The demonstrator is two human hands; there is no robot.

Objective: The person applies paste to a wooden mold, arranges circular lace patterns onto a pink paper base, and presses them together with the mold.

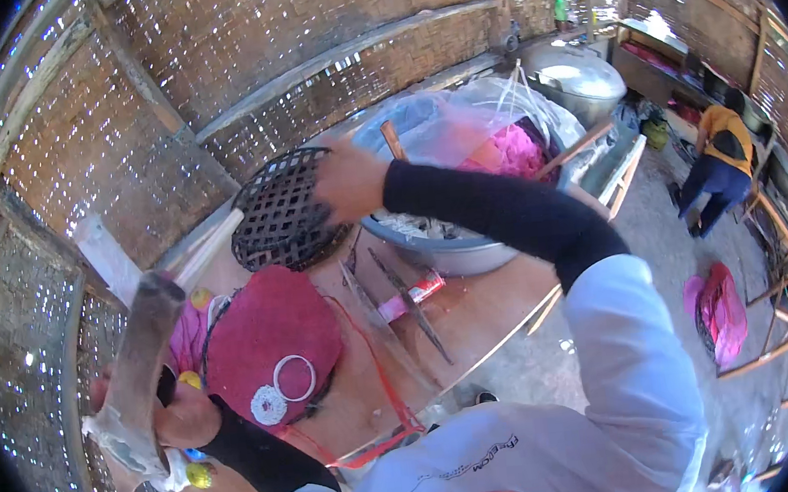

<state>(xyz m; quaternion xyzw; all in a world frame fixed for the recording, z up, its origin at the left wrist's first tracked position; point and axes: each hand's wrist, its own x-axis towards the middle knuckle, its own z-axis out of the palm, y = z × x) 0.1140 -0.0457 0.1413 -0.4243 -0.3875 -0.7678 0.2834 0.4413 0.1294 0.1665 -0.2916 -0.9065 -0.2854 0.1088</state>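
My left hand [186, 420] is at the left end of the table, closed round a long tan-brown curved piece [139, 356] whose kind I cannot make out. Its fingers are partly hidden behind that piece. Whitish plastic hangs at its lower end. My right hand [350, 184] is stretched across the table and blurred by motion. It overlaps the edge of a black lattice-woven tray [277, 214]; whether it touches the tray or holds anything, I cannot tell. Between my hands lies a dark pink round cloth-like cover [265, 339], with a white ring [294, 378] on it.
A large metal basin [461, 257] holds plastic bags and pink stuff. Two long blades or sticks [408, 297] and a red-and-pink packet [415, 298] lie nearby. A red strap [385, 399] crosses the table edge. A big lidded pot [577, 77] stands behind. Another person [718, 158] bends at far right.
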